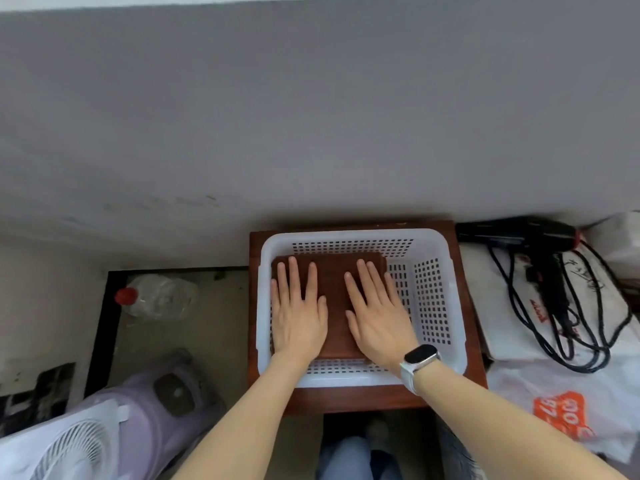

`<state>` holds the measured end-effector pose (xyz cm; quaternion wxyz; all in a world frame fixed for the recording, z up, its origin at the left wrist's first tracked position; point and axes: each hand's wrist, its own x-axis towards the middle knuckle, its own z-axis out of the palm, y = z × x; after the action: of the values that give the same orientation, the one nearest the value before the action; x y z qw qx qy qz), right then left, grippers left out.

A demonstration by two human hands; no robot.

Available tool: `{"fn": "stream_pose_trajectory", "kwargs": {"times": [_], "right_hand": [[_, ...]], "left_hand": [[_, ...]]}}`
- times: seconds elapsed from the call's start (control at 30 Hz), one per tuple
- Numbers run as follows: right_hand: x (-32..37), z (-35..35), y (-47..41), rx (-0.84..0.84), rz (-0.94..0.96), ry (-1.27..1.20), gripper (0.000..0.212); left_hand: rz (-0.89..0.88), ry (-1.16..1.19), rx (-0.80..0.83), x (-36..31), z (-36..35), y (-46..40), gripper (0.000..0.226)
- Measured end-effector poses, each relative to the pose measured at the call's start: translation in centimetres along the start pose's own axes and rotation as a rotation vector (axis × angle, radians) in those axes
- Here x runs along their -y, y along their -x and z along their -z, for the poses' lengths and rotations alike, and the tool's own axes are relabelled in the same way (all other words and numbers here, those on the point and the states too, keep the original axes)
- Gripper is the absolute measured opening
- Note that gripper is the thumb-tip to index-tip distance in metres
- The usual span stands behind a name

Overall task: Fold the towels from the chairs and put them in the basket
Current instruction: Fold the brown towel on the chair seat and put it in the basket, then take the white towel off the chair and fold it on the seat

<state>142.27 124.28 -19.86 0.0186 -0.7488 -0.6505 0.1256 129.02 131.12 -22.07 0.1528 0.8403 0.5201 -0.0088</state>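
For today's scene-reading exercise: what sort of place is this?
Probably a lived-in room at home: a white perforated plastic basket holding a folded brown towel, a black hair dryer with tangled cord, and a white electric fan.

A single wide-angle view comes from a camera worn on the person's head, looking forward and steeply down. It sits close over the work: both forearms reach in from the bottom edge to the white basket [360,237] just below the middle of the frame. The upper half is filled by a grey wall [311,116] straight ahead. The edges bend with the lens, taking in floor [207,323] at left and bags [561,386] at right.
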Motion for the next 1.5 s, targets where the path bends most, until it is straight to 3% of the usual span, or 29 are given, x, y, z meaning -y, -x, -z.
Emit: {"fn": "stream_pose_trajectory", "kwargs": {"times": [0.3,0.5,0.63,0.77,0.9,1.1,1.33,1.5], "right_hand": [[-1.8,-3.5,-0.7,0.15,-0.036,-0.055,0.057],[-1.4,-1.2,0.1,0.24,-0.018,-0.096,0.058],[-0.5,2.4,0.1,0.165,-0.039,-0.171,0.046],[1.3,6.9,1.2,0.016,-0.031,-0.384,0.038],[4.5,10.6,4.4,-0.028,0.068,-0.52,0.033],[12.0,12.8,13.0,0.075,0.365,-0.591,0.029],[21.6,10.3,24.6,0.313,0.667,-0.56,0.026],[29.5,6.7,33.9,0.488,0.953,-0.401,0.016]], "left_hand": [[-0.014,-0.114,-0.011,0.5,-2.4,-1.0,0.058],[0.002,-0.106,0.167,0.4,-0.8,-0.7,0.063],[0.017,0.025,0.19,0.0,3.4,-0.4,0.056],[0.119,0.156,-0.014,-0.3,8.9,2.7,0.043],[0.234,0.263,-0.211,0.4,13.0,10.3,0.037],[0.535,0.354,-0.484,2.7,14.9,27.3,0.033],[0.953,0.38,-0.635,3.1,11.1,49.5,0.026],[1.265,0.393,-0.684,2.1,7.5,63.3,0.034]]}}
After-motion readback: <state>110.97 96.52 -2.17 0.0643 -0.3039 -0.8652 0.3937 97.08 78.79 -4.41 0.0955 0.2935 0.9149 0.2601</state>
